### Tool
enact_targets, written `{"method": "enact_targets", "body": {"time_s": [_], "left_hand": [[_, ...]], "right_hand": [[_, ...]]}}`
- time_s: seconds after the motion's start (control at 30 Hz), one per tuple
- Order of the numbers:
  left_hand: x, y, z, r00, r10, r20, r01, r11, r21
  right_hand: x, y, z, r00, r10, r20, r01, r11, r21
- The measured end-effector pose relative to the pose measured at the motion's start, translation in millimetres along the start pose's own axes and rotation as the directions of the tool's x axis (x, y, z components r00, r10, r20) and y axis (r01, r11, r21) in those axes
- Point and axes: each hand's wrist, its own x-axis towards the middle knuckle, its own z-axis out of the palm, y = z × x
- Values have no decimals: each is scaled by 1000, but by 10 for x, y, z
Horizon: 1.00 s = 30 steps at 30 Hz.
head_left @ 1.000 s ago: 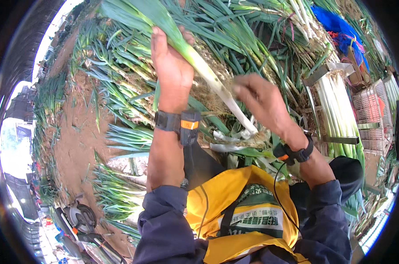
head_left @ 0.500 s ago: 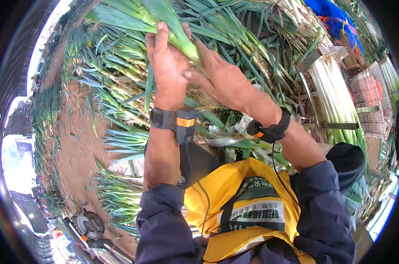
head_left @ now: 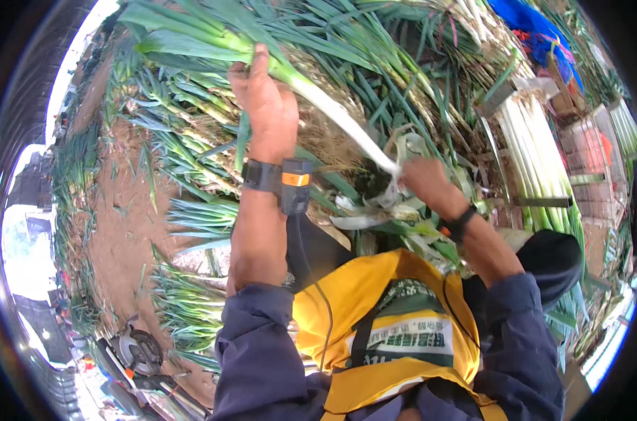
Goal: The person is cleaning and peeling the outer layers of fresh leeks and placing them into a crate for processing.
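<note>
Lower centre, I see printed lettering on a yellow apron [head_left: 392,333]; above, the left hand [head_left: 268,102] grips a leek [head_left: 346,125]. The right hand's [head_left: 430,184] fingers are hidden; grip, I can't tell.

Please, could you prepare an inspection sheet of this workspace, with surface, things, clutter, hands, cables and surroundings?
Surface: brown ground shows at left, with loose leaf bits.
Things: one long leek, white end toward lower right; leek piles lie around.
Clutter: pale leaf scraps near the white end.
Hands: left hand grips the leek near its green leaves; right hand is at the white end, grip unclear.
Cables: thin dark cable runs from left wrist device over yellow apron.
Surroundings: bunched white stems, pale crate and blue sheet at right.
</note>
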Motion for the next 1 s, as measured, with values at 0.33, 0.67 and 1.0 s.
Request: {"method": "enact_targets", "body": {"time_s": [0.33, 0.67, 1.0], "left_hand": [[-288, -139, 314, 984, -55, 168, 54, 998, 12], [-608, -252, 557, 924, -314, 217, 305, 950, 75], [-628, -238, 584, 907, -290, 305, 289, 956, 50]], "right_hand": [[-131, -321, -1256, 881, 207, -424, 131, 757, 641], [901, -553, -1900, 817, 147, -557, 344, 651, 676], [1162, 782, -1506, 622, 747, -235, 654, -330, 681]]}}
